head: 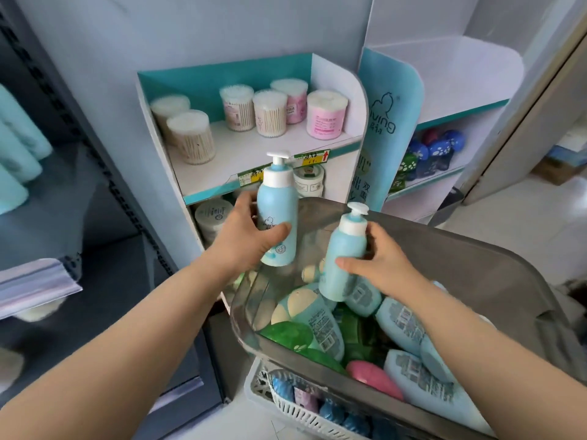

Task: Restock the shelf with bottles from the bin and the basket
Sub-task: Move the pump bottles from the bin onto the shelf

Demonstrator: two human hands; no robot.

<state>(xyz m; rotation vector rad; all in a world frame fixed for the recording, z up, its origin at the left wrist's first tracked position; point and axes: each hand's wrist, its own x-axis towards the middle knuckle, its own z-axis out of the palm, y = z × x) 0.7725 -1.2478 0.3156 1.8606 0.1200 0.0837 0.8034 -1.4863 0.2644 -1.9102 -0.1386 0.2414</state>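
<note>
Left hand (246, 231): fingers curled close around the lower body of a light blue plastic pump bottle with a white collar and white pump head (277, 211). Thumb lies across the front of the bottle over the printed logo; the other fingers wrap behind it and are mostly hidden. Bottle upright, raised above the far left corner of the translucent grey plastic bin (495, 249), in front of the lower shelf of the white-and-teal cardboard display shelf (336, 84).

Right hand (379, 258): fingers closed on a second light blue pump bottle with a white pump head (344, 252). Thumb on the near left side, fingertips on the right side by the collar. Bottle tilted slightly right, over the bin's far half; whether its base touches the bottles below cannot be told.

Hidden or unclear: the bin wall blurs the contents. Inside lie more light blue bottles with barcode labels, green bottles and a pink one, all on their sides. A white slotted plastic basket (286, 404) sits under the bin's near edge, partly covered and cut off by the frame; its blue and purple items are hard to make out. Jars on the shelf behind the left bottle are partly blocked.

Both forearms are bare, extended forward from the bottom corners, converging toward the bin.
</note>
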